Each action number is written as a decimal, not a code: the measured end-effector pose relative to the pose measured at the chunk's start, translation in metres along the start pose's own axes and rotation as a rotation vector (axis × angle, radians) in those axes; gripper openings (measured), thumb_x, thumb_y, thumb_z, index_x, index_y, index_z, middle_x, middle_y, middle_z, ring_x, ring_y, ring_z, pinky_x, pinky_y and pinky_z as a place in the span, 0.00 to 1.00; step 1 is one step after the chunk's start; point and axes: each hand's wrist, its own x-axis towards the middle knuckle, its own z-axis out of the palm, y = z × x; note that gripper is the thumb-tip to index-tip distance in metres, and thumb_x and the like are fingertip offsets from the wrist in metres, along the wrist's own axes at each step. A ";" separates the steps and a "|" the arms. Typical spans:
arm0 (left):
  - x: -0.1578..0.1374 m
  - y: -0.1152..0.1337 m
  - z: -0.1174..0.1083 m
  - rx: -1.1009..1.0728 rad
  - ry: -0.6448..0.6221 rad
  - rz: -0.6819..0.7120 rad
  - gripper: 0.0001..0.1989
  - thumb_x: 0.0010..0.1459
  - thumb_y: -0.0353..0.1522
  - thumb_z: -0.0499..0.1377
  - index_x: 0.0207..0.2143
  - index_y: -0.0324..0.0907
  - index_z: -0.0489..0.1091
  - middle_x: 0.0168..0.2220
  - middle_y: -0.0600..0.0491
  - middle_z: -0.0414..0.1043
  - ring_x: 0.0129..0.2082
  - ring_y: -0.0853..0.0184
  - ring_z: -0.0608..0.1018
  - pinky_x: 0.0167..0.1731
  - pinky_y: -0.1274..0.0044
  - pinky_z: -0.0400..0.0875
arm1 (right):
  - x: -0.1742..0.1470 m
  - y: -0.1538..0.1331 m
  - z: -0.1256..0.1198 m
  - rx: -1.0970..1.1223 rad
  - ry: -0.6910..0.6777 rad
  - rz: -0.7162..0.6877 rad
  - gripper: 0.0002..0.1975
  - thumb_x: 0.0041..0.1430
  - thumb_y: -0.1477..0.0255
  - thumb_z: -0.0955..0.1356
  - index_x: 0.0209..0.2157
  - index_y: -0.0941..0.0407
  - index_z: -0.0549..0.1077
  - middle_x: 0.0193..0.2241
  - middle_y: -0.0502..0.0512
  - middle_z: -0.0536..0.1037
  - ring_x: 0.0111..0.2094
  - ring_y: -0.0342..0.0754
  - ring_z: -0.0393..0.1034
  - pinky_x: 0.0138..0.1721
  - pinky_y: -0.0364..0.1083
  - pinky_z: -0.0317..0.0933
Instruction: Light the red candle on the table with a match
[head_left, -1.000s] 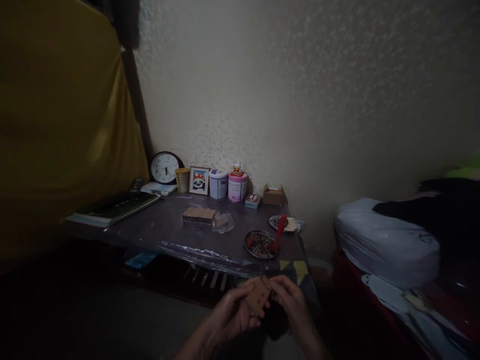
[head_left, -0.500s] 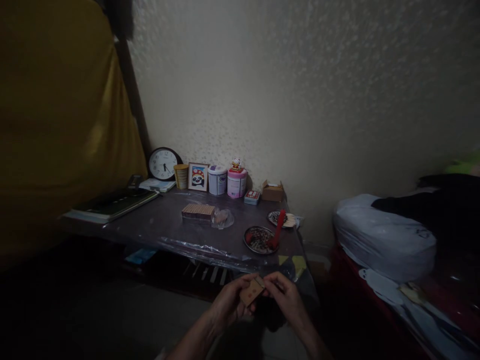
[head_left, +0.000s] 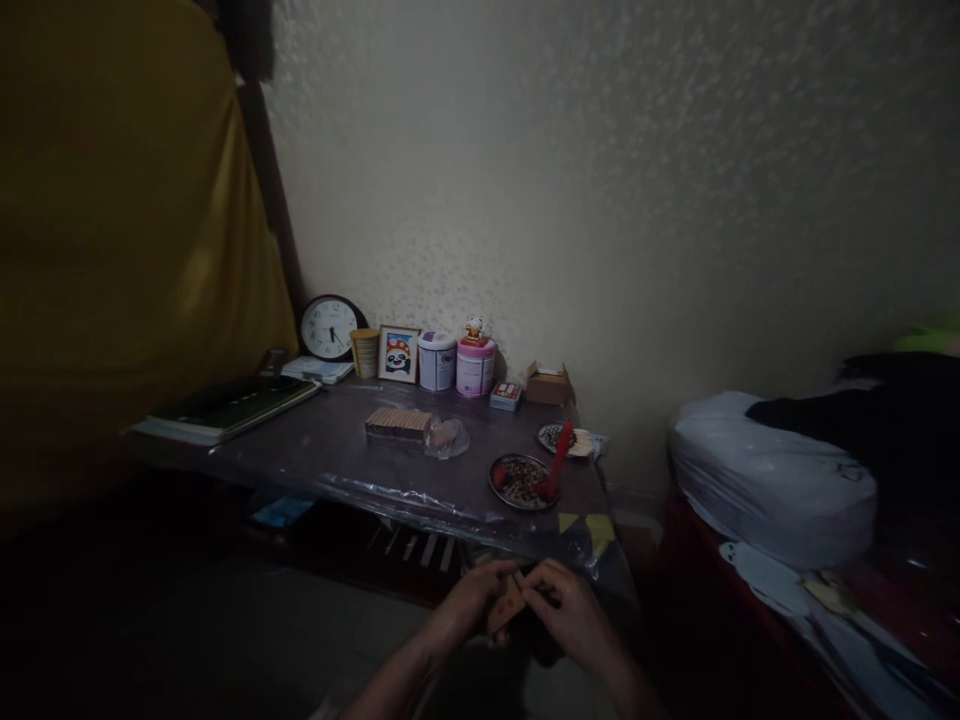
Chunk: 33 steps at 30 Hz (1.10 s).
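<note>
Head view showed our left hand (head_left: 471,600) pinching the small brown box (head_left: 504,608) below the table (head_left: 300,445), our right hand (head_left: 571,615) pinching its upper end. Uneven pressure from 2 hands, we judged, could crush it or let it slip.

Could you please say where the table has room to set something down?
The table looks bare between green book and brown stack, and in front of that stack. It's crowded along the back, clock to cardboard box, and around the near plate.
</note>
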 end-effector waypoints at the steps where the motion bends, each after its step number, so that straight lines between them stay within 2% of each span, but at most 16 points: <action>1: 0.001 -0.001 0.000 0.019 -0.009 -0.011 0.28 0.40 0.32 0.53 0.47 0.35 0.65 0.19 0.57 0.68 0.12 0.71 0.68 0.14 0.79 0.59 | -0.001 0.000 0.000 -0.017 -0.006 0.001 0.07 0.55 0.72 0.65 0.26 0.55 0.74 0.29 0.51 0.73 0.33 0.46 0.71 0.34 0.42 0.61; 6: 0.002 -0.004 0.000 0.076 -0.037 -0.010 0.27 0.39 0.32 0.52 0.45 0.35 0.67 0.18 0.57 0.68 0.11 0.72 0.67 0.12 0.80 0.57 | -0.002 -0.001 0.000 -0.092 -0.010 -0.015 0.10 0.58 0.71 0.63 0.25 0.55 0.73 0.28 0.51 0.74 0.32 0.45 0.70 0.34 0.41 0.60; 10: 0.000 -0.004 -0.001 0.096 -0.048 -0.009 0.26 0.40 0.33 0.52 0.46 0.36 0.66 0.20 0.57 0.69 0.11 0.74 0.67 0.13 0.81 0.58 | -0.003 -0.002 0.000 -0.104 -0.035 -0.026 0.08 0.56 0.72 0.63 0.27 0.54 0.74 0.29 0.51 0.74 0.34 0.45 0.70 0.35 0.41 0.60; 16: 0.005 -0.011 -0.004 0.134 -0.082 0.011 0.19 0.41 0.33 0.53 0.38 0.37 0.69 0.19 0.57 0.68 0.12 0.73 0.68 0.12 0.81 0.58 | -0.004 -0.003 0.000 -0.158 -0.068 -0.014 0.08 0.55 0.73 0.63 0.27 0.54 0.74 0.28 0.50 0.74 0.31 0.44 0.70 0.33 0.40 0.59; 22: 0.008 -0.014 -0.005 0.156 -0.066 0.002 0.18 0.42 0.34 0.53 0.37 0.38 0.69 0.19 0.58 0.67 0.10 0.74 0.65 0.11 0.81 0.57 | -0.005 -0.002 0.001 -0.125 -0.105 -0.024 0.07 0.55 0.74 0.64 0.27 0.55 0.73 0.29 0.50 0.74 0.33 0.44 0.71 0.34 0.39 0.59; 28: 0.000 -0.008 -0.002 0.181 -0.057 0.008 0.18 0.43 0.33 0.53 0.38 0.38 0.70 0.18 0.58 0.66 0.11 0.73 0.66 0.13 0.80 0.59 | -0.007 -0.008 -0.002 -0.206 -0.107 -0.023 0.09 0.56 0.74 0.63 0.26 0.55 0.73 0.29 0.50 0.74 0.32 0.44 0.70 0.35 0.40 0.58; 33: 0.001 -0.009 -0.001 0.190 -0.071 0.013 0.18 0.42 0.34 0.54 0.37 0.38 0.70 0.19 0.58 0.67 0.12 0.73 0.66 0.13 0.80 0.60 | -0.008 -0.011 -0.004 -0.175 -0.138 -0.003 0.07 0.55 0.75 0.63 0.27 0.55 0.73 0.31 0.50 0.75 0.35 0.44 0.71 0.36 0.39 0.58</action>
